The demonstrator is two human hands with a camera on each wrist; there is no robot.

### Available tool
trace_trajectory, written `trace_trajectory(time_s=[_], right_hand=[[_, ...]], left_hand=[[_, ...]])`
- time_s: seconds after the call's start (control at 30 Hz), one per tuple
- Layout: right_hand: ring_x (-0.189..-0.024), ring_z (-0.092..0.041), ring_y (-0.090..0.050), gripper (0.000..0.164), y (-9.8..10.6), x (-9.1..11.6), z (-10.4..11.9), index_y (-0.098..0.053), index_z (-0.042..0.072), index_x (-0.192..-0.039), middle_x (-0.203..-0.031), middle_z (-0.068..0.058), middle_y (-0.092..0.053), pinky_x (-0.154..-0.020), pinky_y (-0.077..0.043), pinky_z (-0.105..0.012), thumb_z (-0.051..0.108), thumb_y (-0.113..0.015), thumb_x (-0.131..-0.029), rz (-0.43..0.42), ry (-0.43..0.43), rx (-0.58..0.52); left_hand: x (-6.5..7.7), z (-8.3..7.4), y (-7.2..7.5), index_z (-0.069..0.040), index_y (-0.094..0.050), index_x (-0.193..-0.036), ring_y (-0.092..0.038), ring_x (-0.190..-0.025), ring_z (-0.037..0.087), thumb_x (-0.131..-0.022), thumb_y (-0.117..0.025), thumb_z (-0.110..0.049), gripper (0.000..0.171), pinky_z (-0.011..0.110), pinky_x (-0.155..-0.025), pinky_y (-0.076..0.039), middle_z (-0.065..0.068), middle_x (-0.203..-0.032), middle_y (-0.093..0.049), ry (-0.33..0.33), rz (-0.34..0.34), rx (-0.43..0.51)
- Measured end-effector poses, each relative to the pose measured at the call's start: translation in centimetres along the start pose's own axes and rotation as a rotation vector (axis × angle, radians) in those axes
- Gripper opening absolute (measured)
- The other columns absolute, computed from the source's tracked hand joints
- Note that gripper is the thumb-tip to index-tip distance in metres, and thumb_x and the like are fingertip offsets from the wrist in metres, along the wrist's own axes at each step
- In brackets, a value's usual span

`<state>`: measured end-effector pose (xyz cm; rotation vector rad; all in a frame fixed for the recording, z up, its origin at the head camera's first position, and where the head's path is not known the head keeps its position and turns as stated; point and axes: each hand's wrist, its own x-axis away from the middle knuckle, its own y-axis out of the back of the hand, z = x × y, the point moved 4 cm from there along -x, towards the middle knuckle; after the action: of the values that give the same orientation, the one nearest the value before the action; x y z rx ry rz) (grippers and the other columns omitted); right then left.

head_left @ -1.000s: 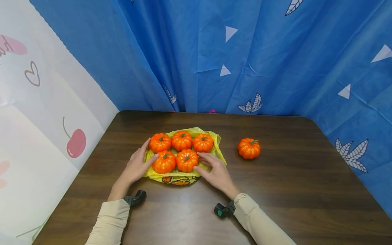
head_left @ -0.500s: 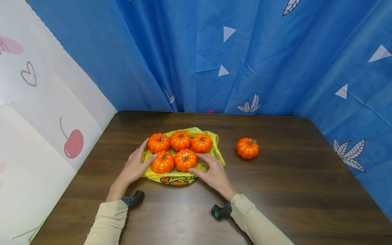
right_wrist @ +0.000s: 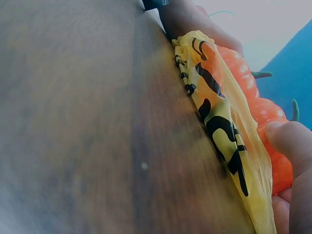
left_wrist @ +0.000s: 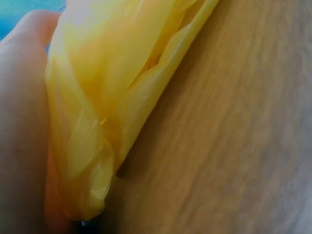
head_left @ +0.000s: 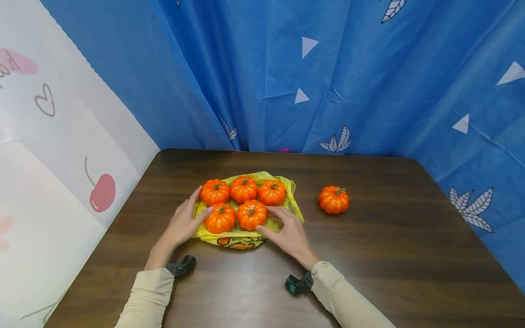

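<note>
A yellow plastic bag (head_left: 229,233), folded down like a low tray, holds several shiny orange toy pumpkins, three behind and two in front. My right hand (head_left: 289,232) pinches the front right pumpkin (head_left: 252,215), its thumb on the near side and fingers on the far side; the right wrist view shows the thumb (right_wrist: 287,139) against the orange skin. At the bag's left side, my left hand (head_left: 182,221) holds the edge, its thumb beside the front left pumpkin (head_left: 220,218) and its fingers by the back left pumpkin (head_left: 214,192). In the left wrist view the crumpled bag (left_wrist: 92,117) hides most fingers.
One more pumpkin (head_left: 334,199) lies on the brown wooden table (head_left: 389,237), right of the bag. A blue curtain (head_left: 279,77) hangs behind the table, and a white printed sheet (head_left: 61,150) stands along the left. Each wrist wears a black camera band (head_left: 300,283).
The head view shifts slightly. Both hands stay at the bag, and the right thumb has slid a little left along the front right pumpkin.
</note>
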<state>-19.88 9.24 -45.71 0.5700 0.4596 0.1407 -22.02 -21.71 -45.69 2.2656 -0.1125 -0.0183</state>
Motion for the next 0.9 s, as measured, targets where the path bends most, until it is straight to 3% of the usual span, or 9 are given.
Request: trace_trajectory(time_s=[0.9], right_hand=[[-0.108, -0.019, -0.073, 0.052, 0.8, -0.1, 1.4, -0.070, 0.011, -0.128, -0.124, -0.005, -0.071, -0.093, -0.060, -0.034, 0.027, -0.089, -0.082, -0.039, 0.034, -0.028]], left_hand=[[0.2, 0.0, 0.0, -0.023, -0.008, -0.168, -0.016, -0.151, 0.058, -0.100, -0.046, -0.067, 0.088, 0.084, -0.110, -0.016, 0.020, -0.170, -0.020, -0.005, -0.018, -0.008]])
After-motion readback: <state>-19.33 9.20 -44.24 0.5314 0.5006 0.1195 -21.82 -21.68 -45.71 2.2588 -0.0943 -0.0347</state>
